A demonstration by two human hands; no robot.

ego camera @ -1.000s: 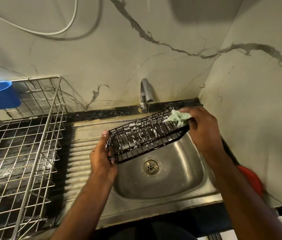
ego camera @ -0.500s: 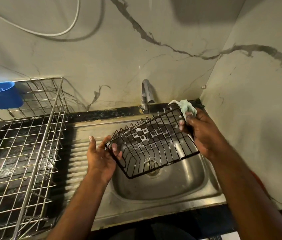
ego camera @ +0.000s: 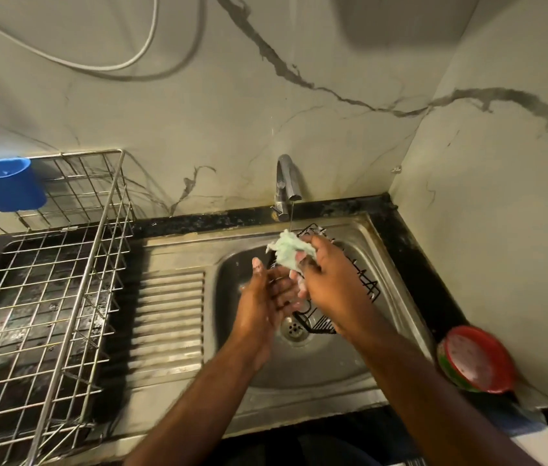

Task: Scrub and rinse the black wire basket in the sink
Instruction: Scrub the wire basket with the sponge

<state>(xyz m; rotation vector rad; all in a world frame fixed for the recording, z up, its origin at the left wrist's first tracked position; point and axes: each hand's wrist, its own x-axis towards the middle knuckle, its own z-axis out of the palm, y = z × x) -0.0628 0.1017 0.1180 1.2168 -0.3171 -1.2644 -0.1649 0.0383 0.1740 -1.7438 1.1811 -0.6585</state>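
Note:
The black wire basket [ego camera: 365,284] lies in the steel sink [ego camera: 330,364], leaning against its right wall, mostly hidden behind my hands. My right hand [ego camera: 330,280] is over it, fingers closed on a pale green scrub cloth [ego camera: 287,250]. Just to its left, my left hand [ego camera: 266,294] is flat with fingers extended and touches the right hand's fingers; it holds nothing. A thin stream of water runs from the tap [ego camera: 286,183] down beside the cloth.
A steel dish rack [ego camera: 64,280] with a blue plastic cup [ego camera: 3,183] fills the counter on the left, next to the ribbed drainboard [ego camera: 168,314]. A red and green dish [ego camera: 476,358] sits on the black counter at the right. A wall stands close on the right.
Both hands have let go of the basket, which now rests low in the sink on the right. The hands have come together above it, the right one still with the cloth.

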